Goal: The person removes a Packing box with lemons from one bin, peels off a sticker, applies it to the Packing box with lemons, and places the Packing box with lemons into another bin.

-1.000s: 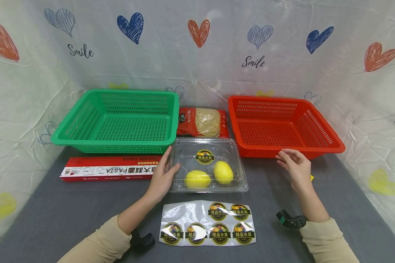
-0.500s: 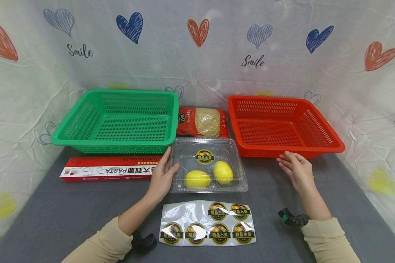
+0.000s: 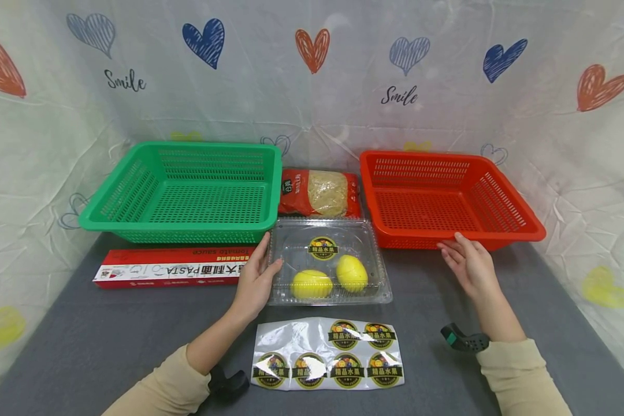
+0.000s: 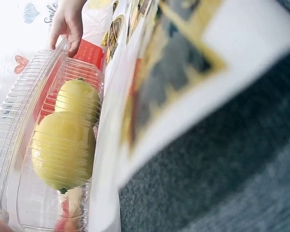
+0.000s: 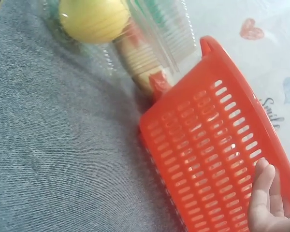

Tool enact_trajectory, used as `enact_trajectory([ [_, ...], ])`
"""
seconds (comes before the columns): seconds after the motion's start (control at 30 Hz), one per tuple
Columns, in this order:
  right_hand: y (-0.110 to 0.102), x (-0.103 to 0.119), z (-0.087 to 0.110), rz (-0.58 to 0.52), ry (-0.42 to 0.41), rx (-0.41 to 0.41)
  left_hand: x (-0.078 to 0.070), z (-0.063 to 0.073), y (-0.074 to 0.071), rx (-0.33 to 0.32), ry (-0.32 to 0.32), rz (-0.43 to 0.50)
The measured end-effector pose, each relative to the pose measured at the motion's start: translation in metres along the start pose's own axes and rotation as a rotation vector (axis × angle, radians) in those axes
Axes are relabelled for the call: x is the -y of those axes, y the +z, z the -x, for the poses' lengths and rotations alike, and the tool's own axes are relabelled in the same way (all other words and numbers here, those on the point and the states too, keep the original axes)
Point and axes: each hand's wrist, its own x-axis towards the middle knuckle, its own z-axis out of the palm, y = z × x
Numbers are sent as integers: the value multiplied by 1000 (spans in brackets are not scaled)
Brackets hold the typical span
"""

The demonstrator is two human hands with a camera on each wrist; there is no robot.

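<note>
A clear plastic clamshell box [image 3: 379, 289] with a round fruit label [image 3: 323, 249] on its lid lies shut in the middle of the table. Two yellow lemons [image 3: 312, 284] [image 3: 352, 274] show through it. My left hand [image 3: 255, 283] rests against the box's left edge, its thumb and index finger extended. Only a bit of that hand shows in the left wrist view. My right hand [image 3: 473, 266] is at the front wall of the red basket [image 3: 421, 240], fingers relaxed and nothing seen in them. In the right wrist view its fingertips [image 5: 263, 169] lie close to the slotted wall.
A green basket [image 3: 179, 226] stands at the back left. Between the baskets lies a red packet of dry noodles [image 3: 326, 193]. A red and white pasta box [image 3: 171, 268] is left of my left hand. In front lies a label sheet [image 3: 301, 332] with several round fruit stickers.
My right hand has shifted slightly right, and its fingers have loosened and spread. A small yellow thing behind its wrist has gone out of sight. The left hand and box stay put.
</note>
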Motion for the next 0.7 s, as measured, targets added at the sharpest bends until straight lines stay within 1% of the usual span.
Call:
enact_trajectory([
  [0.17, 0, 4, -1, -68, 1, -35, 1, 1, 0, -6, 3, -5],
  [0.4, 0, 7, -2, -181, 4, -128, 2, 3, -1, -6, -5, 7],
  [0.57, 0, 8, -5, -238, 26, -150, 0, 5, -2, -12, -6, 18],
  [0.7, -2, 9, -6, -249, 42, -154, -1, 7, -2, -7, -1, 20],
])
